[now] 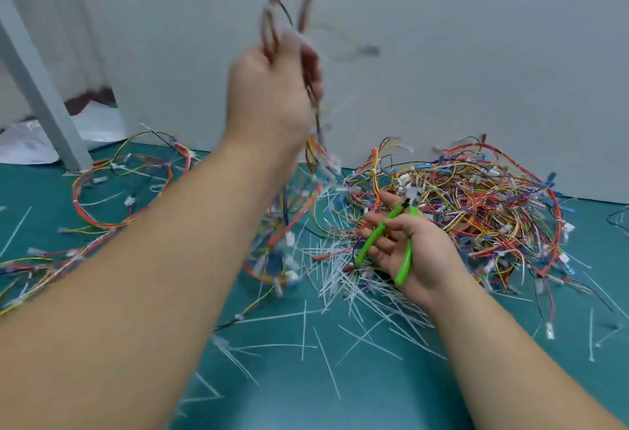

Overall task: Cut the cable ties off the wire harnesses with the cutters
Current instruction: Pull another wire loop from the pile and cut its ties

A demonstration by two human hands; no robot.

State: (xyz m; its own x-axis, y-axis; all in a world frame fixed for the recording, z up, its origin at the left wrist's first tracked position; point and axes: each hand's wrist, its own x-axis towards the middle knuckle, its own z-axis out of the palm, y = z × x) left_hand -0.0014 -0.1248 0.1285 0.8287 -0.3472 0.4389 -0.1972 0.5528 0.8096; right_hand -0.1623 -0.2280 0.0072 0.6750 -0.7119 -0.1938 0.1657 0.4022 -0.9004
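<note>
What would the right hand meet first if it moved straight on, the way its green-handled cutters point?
Probably the large tangled pile of multicoloured wire harnesses just beyond the tips of the green-handled cutters that the right hand grips. The tips seem close to it, though depth is unclear.

The left hand [272, 96], raised toward 12 o'clock, grips a wire harness [305, 4] that runs up out of view and hangs down below the wrist, all of it blurred. At 4 o'clock the right hand [422, 256], palm up, holds green-handled cutters [405, 261] with the handles spread. A tangled pile of harnesses [476, 198] lies at 3 o'clock against the grey wall [476, 55]. White cut ties [357, 293] litter the teal surface [374, 395] near 5 o'clock. Looser harnesses [98, 224] lie at 9 o'clock.
</note>
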